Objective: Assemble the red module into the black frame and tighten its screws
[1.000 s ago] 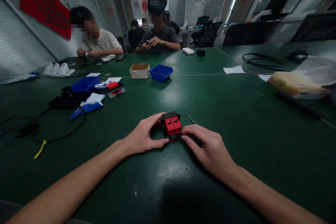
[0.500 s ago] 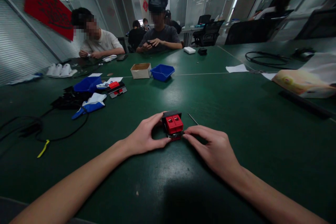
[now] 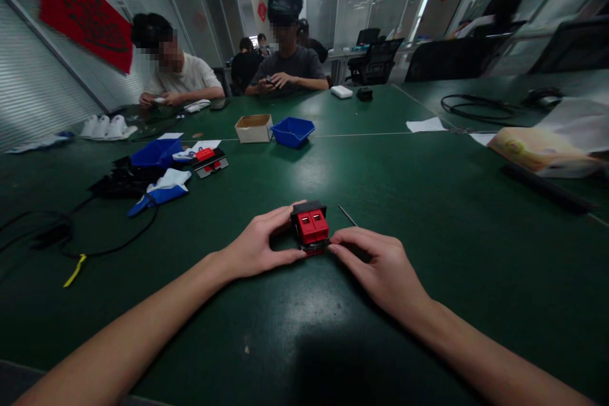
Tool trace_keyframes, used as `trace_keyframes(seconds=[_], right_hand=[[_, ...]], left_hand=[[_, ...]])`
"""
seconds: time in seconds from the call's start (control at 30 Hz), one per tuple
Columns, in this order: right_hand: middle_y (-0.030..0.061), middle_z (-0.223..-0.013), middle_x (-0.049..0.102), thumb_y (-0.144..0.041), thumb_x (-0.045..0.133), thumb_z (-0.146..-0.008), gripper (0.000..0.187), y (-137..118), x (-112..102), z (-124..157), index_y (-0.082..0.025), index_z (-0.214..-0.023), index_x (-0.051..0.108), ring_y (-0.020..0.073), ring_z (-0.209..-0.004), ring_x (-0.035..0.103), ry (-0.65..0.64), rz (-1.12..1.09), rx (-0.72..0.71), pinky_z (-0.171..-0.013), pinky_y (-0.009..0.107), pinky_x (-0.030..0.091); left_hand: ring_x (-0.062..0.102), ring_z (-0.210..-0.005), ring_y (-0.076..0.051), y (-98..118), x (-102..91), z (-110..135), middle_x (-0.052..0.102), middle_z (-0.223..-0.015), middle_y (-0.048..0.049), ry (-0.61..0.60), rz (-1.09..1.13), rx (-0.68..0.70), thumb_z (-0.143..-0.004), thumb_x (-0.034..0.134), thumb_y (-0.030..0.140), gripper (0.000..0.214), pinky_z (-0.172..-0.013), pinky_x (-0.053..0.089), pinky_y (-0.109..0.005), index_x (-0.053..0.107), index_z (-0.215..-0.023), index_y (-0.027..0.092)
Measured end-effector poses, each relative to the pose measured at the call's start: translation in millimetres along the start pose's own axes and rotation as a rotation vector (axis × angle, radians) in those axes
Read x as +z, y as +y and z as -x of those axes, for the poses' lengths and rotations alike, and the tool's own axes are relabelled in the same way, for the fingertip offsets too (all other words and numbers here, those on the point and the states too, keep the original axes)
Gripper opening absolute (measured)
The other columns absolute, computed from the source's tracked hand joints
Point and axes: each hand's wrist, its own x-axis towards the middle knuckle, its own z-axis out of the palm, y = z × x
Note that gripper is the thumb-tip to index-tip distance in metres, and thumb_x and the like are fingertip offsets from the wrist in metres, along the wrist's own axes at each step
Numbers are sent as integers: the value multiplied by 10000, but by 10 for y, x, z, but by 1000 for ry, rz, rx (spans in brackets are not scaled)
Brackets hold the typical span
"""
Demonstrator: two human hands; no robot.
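In the head view, I see a left hand (image 3: 259, 241) holding a red-and-black block (image 3: 313, 226) at the center of the frame, low over a green desk (image 3: 404, 184), its thumb and fingers parted around the block and gripping it; the far fingertips are lost behind its dark top edge. Just right of center, a right hand (image 3: 383, 260) brings thumb and forefinger to the block's lower right corner, and I cannot tell whether those fingers pinch a small dark part or merely touch it. The other fingers curl out of my sight. A thin metal rod (image 3: 347, 215) lies just beyond, its near end hidden behind the hand. At the left of the frame, a heap of black parts (image 3: 124, 181) blurs into shadow beside a blue bin (image 3: 157, 153). At the right edge, I find a clear plastic bag (image 3: 578, 130) smeared and cut off.
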Motion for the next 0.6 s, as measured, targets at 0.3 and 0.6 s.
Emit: trace_keyframes(seconds=[0.3,0.6], right_hand=[[40,-895,754,-189,606,-949,107,-6,20,13,-195,-914,707,174,-793,714,37,30,-36,-753,291,570],[50,-894,751,-187,588,-947,122,-38,13,21,-188,-920,706,181,-798,715,17,57,-45,-763,315,576]], left_hand=[[494,-1400,-300,15,-36,-7,534,-1489,-162,-36,-35,6,-880,732,387,663,-1180,391,-495,482,-1462,195],[537,-1357,-301,-31,101,26,558,-1448,-182,68,-105,64,-857,754,389,668,-1153,434,-496,492,-1430,167]])
